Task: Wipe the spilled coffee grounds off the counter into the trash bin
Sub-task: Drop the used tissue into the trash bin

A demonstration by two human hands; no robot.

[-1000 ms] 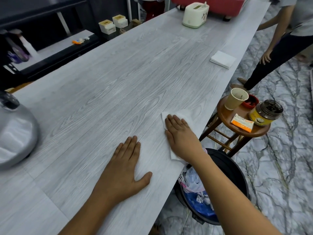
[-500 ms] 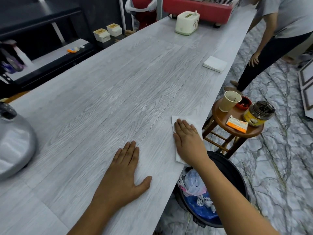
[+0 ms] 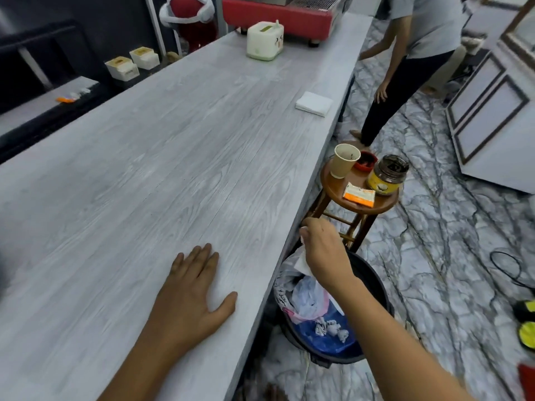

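Tissue [image 3: 302, 260] hangs from my right hand [image 3: 324, 251], which has cleared the counter's right edge and sits over the trash bin [image 3: 376, 287]; the fingers are curled down around the paper, and only a white corner shows below the palm. My left hand [image 3: 188, 290] lies flat and spread on the counter [image 3: 173, 157], near that same right edge, holding nothing.

I can't make out any grounds on the grey wood grain from this view. Whether that means the surface is clean or the specks are just too fine to see, I cannot tell. I judge the wipe itself as done and the drop into the bin as the step in hand.

What worries me from here:
- The bin sits partly under the counter's overhang, and crumpled bags [image 3: 307, 293] are heaped on its near side. A loosely released tissue could catch on them and shed grounds onto the marble floor [image 3: 434, 256].
- If I open the fingers too early or shake the paper, loose grounds could fall past the rim rather than inside.
- The wooden stool [image 3: 385, 202] stands just beyond the bin, carrying a paper cup [image 3: 344, 162], a jar [image 3: 386, 176] and an orange packet [image 3: 359, 195]. A wide swing of my right arm could knock it.
- Another person [image 3: 417, 53] stands farther along the counter's right side, well apart from my hands, so I see little risk there.
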